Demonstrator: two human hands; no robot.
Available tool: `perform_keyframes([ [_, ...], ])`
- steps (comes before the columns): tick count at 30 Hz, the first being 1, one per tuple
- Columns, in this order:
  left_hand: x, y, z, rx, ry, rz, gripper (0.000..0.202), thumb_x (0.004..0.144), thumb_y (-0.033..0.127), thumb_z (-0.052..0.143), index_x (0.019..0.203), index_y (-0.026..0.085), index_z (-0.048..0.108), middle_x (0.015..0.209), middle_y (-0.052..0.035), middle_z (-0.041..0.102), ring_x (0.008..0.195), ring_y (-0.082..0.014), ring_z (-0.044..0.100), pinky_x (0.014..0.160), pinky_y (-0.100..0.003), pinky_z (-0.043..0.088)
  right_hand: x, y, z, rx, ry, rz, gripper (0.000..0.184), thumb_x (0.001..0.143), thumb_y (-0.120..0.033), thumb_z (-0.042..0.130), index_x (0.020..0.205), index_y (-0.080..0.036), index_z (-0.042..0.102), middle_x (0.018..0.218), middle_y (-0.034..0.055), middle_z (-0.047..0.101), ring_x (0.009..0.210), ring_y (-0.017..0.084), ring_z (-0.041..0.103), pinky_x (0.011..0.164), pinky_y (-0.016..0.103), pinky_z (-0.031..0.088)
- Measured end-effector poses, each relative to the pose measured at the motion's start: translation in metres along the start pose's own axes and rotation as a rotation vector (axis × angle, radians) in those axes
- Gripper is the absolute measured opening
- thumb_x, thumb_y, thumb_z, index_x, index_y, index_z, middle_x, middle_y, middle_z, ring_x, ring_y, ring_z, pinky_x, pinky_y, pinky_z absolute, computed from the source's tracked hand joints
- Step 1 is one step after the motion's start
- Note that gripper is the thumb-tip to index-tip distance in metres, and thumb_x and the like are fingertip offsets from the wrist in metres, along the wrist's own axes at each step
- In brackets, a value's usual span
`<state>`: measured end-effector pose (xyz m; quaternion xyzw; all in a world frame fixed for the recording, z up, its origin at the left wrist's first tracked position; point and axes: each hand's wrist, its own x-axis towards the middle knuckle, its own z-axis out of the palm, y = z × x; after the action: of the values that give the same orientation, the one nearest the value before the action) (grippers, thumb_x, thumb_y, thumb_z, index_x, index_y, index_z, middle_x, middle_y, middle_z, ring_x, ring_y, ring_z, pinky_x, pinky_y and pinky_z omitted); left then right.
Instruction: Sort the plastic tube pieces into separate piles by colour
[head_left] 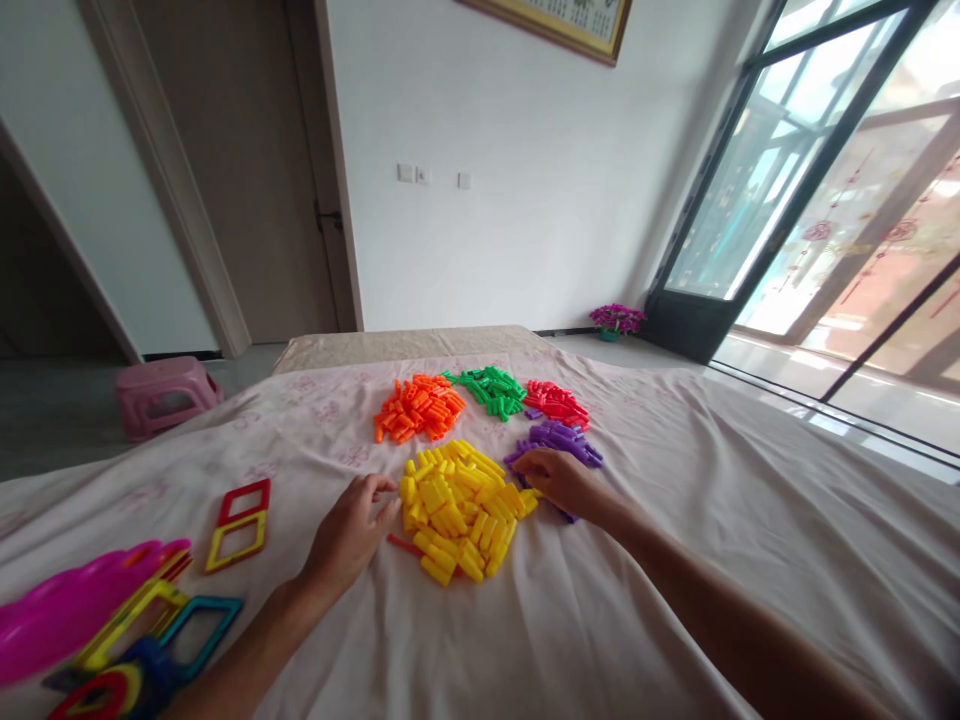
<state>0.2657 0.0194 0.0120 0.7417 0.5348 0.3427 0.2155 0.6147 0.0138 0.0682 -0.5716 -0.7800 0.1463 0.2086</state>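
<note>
A heap of yellow plastic building pieces (461,510) lies on the cloth between my hands. My left hand (351,530) is at the heap's left edge, its thumb and fingers apart with nothing visible between them. My right hand (559,478) is over the near side of a purple pile (562,438), close to the yellow heap's right edge. Its fingers are curled together and point down; anything in them is hidden. A thin red piece (403,544) pokes out at the yellow heap's lower left.
Behind are piles of orange pieces (420,407), green pieces (493,390) and red pieces (556,402). On the left lie red and yellow square frames (238,527), a teal frame (201,632) and a magenta tray (71,605). A pink stool (166,392) stands beyond the bed-like surface.
</note>
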Motion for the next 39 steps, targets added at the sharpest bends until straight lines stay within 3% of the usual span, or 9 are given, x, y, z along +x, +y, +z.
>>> perform_keyframes([
  [5, -0.032, 0.019, -0.011, 0.204, -0.137, 0.106, 0.02, 0.082, 0.018, 0.054, 0.099, 0.024, 0.063, 0.105, -0.0041, 0.065, 0.104, -0.0201, 0.059, 0.092, -0.033, 0.045, -0.033, -0.017, 0.013, -0.405, -0.055, 0.015, 0.03, 0.083, -0.007, 0.047, 0.098, -0.018, 0.071, 0.099, 0.011, 0.066, 0.092, 0.023, 0.059, 0.079, 0.032, 0.043],
  [10, -0.034, 0.03, -0.012, 0.323, -0.236, 0.193, 0.007, 0.086, 0.02, 0.056, 0.086, 0.023, 0.062, 0.094, -0.0021, 0.064, 0.095, -0.0192, 0.058, 0.084, -0.03, 0.044, -0.026, -0.02, 0.026, -0.492, -0.053, 0.081, 0.031, 0.082, -0.006, 0.044, 0.089, -0.02, 0.071, 0.098, 0.0149, 0.065, 0.089, 0.026, 0.059, 0.077, 0.035, 0.044],
  [17, -0.038, 0.029, -0.069, 0.406, -0.4, 0.123, 0.013, 0.086, 0.02, 0.052, 0.076, 0.024, 0.06, 0.084, 0.0008, 0.066, 0.085, -0.0179, 0.063, 0.074, -0.028, 0.042, -0.024, -0.023, 0.027, -0.205, 0.095, 0.165, 0.033, 0.086, -0.018, 0.047, 0.111, -0.022, 0.069, 0.105, 0.0095, 0.067, 0.097, 0.022, 0.061, 0.085, 0.031, 0.047],
  [21, -0.043, 0.015, -0.095, 0.603, -0.251, 0.02, 0.014, 0.086, 0.027, 0.053, 0.085, 0.024, 0.066, 0.087, -0.0031, 0.07, 0.084, -0.0226, 0.067, 0.076, -0.034, 0.047, -0.027, -0.024, 0.051, 0.006, 0.132, 0.115, 0.048, 0.095, -0.031, 0.041, 0.139, -0.015, 0.051, 0.134, 0.0146, 0.056, 0.122, 0.025, 0.053, 0.106, 0.038, 0.04],
  [25, -0.058, 0.013, -0.055, 0.527, 0.05, 0.217, 0.06, 0.079, 0.047, 0.065, 0.135, 0.029, 0.053, 0.136, -0.0104, 0.059, 0.124, -0.0314, 0.056, 0.1, -0.045, 0.046, -0.019, -0.03, 0.081, 0.065, 0.117, 0.107, 0.061, 0.099, -0.044, 0.034, 0.15, -0.011, 0.033, 0.152, 0.0173, 0.036, 0.141, 0.027, 0.033, 0.118, 0.043, 0.027],
  [28, -0.067, 0.023, 0.002, 0.383, 0.048, 0.343, 0.092, 0.076, 0.05, 0.069, 0.154, 0.034, 0.022, 0.159, -0.0112, 0.03, 0.141, -0.0335, 0.037, 0.108, -0.049, 0.041, -0.007, -0.038, 0.097, 0.08, 0.162, 0.148, 0.057, 0.1, -0.043, 0.034, 0.151, -0.018, 0.033, 0.151, 0.0146, 0.039, 0.14, 0.027, 0.035, 0.118, 0.046, 0.027],
  [31, -0.064, 0.031, 0.047, 0.335, 0.073, 0.354, 0.106, 0.07, 0.048, 0.076, 0.155, 0.034, 0.015, 0.162, -0.0143, 0.018, 0.145, -0.0393, 0.028, 0.11, -0.057, 0.037, 0.0, -0.048, 0.1, 0.093, 0.161, 0.111, 0.056, 0.1, -0.042, 0.035, 0.149, -0.016, 0.035, 0.149, 0.0159, 0.042, 0.139, 0.028, 0.037, 0.117, 0.046, 0.028],
  [35, -0.056, 0.03, 0.065, 0.319, 0.116, 0.343, 0.103, 0.072, 0.048, 0.074, 0.155, 0.033, 0.015, 0.162, -0.0153, 0.015, 0.145, -0.0412, 0.025, 0.109, -0.061, 0.035, -0.002, -0.045, 0.072, 0.154, 0.189, -0.023, 0.049, 0.101, -0.042, 0.035, 0.141, -0.017, 0.048, 0.14, 0.0135, 0.054, 0.129, 0.025, 0.049, 0.111, 0.039, 0.038],
  [39, -0.056, 0.028, 0.055, 0.292, 0.124, 0.373, 0.088, 0.08, 0.053, 0.065, 0.154, 0.034, 0.021, 0.162, -0.013, 0.02, 0.145, -0.038, 0.026, 0.111, -0.059, 0.034, 0.005, -0.002, 0.017, -0.027, 0.329, 0.09, 0.042, 0.101, -0.034, 0.033, 0.126, -0.017, 0.062, 0.127, 0.0115, 0.064, 0.12, 0.024, 0.056, 0.107, 0.038, 0.038],
])
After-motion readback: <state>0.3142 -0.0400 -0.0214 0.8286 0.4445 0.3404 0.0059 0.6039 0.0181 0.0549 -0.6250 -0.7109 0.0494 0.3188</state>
